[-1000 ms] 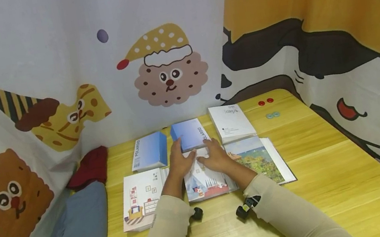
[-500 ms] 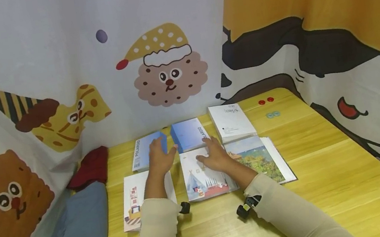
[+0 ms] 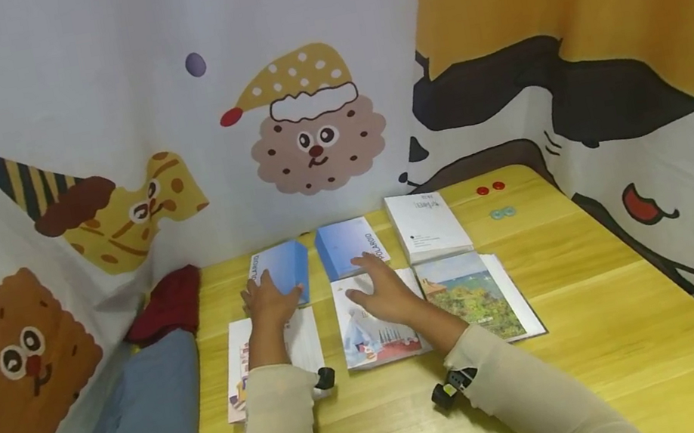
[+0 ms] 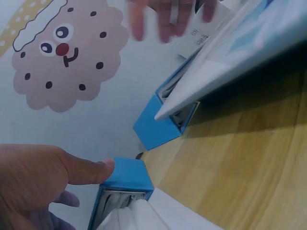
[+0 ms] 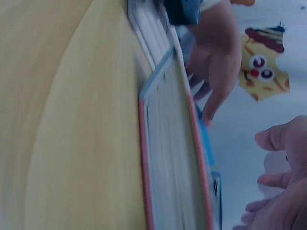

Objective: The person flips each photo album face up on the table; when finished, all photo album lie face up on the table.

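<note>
My left hand (image 3: 271, 306) is over the left blue box marked POLAROID (image 3: 286, 261), fingers spread toward its left side. In the left wrist view, its straight thumb (image 4: 88, 171) lies at the box's blue side (image 4: 129, 173); whether it touches is unclear. White leaves show inside the box's near end. Under my left forearm lies a white book-like album (image 3: 301, 335), partly hidden. My right hand (image 3: 387, 294) hovers with parted fingers over a white album with a tent picture (image 3: 378, 341). Behind that stands a second blue POLAROID box (image 3: 345, 244).
A landscape-covered album (image 3: 473, 295) and a white book (image 3: 427, 226) lie to the right. Red discs (image 3: 490, 189) and pale green discs (image 3: 502, 212) sit at the back right. Folded grey cloth (image 3: 155, 409) and dark red cloth (image 3: 165, 304) lie left. A printed curtain (image 3: 160, 87) borders the table.
My left hand has moved left, from the tent-picture album to the left blue box. The right hand stays over the tent-picture album, slightly shifted. The head view has shifted a little.
</note>
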The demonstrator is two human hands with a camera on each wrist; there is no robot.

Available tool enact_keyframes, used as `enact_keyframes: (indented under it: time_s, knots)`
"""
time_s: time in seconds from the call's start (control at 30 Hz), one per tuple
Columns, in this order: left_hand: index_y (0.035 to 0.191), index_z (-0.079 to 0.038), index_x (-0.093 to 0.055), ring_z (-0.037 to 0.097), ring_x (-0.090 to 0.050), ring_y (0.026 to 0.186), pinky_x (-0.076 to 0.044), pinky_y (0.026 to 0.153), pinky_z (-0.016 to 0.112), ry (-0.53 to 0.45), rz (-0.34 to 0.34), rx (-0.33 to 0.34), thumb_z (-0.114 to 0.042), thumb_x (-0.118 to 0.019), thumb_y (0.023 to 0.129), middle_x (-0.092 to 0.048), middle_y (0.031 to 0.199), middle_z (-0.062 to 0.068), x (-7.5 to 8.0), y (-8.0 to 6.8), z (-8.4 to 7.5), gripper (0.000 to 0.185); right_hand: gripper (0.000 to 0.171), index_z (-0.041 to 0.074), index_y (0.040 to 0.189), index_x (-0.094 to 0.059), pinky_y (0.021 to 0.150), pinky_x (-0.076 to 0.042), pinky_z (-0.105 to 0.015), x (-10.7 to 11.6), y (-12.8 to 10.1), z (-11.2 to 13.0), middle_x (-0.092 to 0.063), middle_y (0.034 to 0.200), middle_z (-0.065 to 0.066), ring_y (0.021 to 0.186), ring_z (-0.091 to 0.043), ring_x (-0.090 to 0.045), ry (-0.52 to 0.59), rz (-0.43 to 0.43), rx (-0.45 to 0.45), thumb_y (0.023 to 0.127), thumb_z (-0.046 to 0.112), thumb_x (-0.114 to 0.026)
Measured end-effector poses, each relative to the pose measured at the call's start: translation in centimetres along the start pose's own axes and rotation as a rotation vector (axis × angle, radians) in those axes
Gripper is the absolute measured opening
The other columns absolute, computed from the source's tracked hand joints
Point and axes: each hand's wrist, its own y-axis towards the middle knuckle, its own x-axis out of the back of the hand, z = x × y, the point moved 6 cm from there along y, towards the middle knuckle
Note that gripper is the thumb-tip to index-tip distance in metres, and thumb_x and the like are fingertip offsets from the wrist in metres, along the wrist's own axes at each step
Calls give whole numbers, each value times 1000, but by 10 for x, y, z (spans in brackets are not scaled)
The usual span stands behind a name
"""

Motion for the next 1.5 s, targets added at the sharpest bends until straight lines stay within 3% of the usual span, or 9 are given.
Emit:
enact_keyframes:
  time_s: [0.2, 0.43, 0.6, 0.87, 1.1, 1.3, 1.5]
  knots:
    - [170, 3, -24, 68, 1, 162, -10, 131, 79, 81, -5, -3, -45, -71, 103, -4, 175, 44, -10, 3, 4, 95, 68, 4, 165, -43, 133, -33, -61, -29, 6, 27, -35, 176, -22, 166, -42, -32, 110, 147, 102, 106, 23, -69]
    - [169, 6, -25, 70, -7, 160, -17, 131, 78, 189, -2, -19, -47, -67, 104, -9, 171, 48, -14, 3, 2, 94, 67, 11, 169, -41, 132, -38, -54, -59, 17, 32, -38, 176, -14, 164, -37, -37, 250, 227, 16, 109, 29, -67]
    - [169, 6, -26, 70, -14, 159, -24, 129, 78, 235, 5, -31, -46, -62, 105, -15, 170, 48, -11, 5, -1, 89, 66, 8, 167, -42, 131, -39, -54, -65, 19, 29, -40, 176, -17, 164, -40, -38, 305, 234, 1, 109, 28, -67]
    - [170, 5, -22, 68, -16, 160, -24, 130, 76, 168, 46, -15, -45, -55, 108, -20, 170, 46, -8, 9, 2, 86, 67, 5, 168, -39, 132, -37, -57, -67, 16, 20, -37, 177, -18, 164, -44, -37, 376, 238, -31, 110, 26, -64]
    - [169, 6, -23, 64, -30, 157, -29, 131, 69, 83, 54, -48, -43, -48, 109, -31, 168, 44, 1, 6, 5, 82, 74, 6, 171, -32, 132, -37, -56, -74, 17, 12, -30, 180, -17, 165, -40, -35, 412, 259, -70, 109, 29, -65]
    - [171, 5, -17, 58, -28, 161, -24, 135, 66, 47, 124, -97, -45, -42, 112, -26, 174, 37, 5, 2, 2, 82, 86, 7, 175, -20, 133, -34, -54, -77, 17, 13, -22, 182, -20, 167, -38, -31, 490, 307, -76, 108, 31, -67]
    - [175, -4, -17, 54, -25, 164, -23, 134, 68, -80, 201, -115, -49, -42, 114, -24, 179, 29, 7, -3, -5, 80, 86, 10, 177, -13, 136, -29, -52, -78, 15, 18, -21, 183, -17, 169, -35, -28, 610, 334, -43, 109, 21, -65]
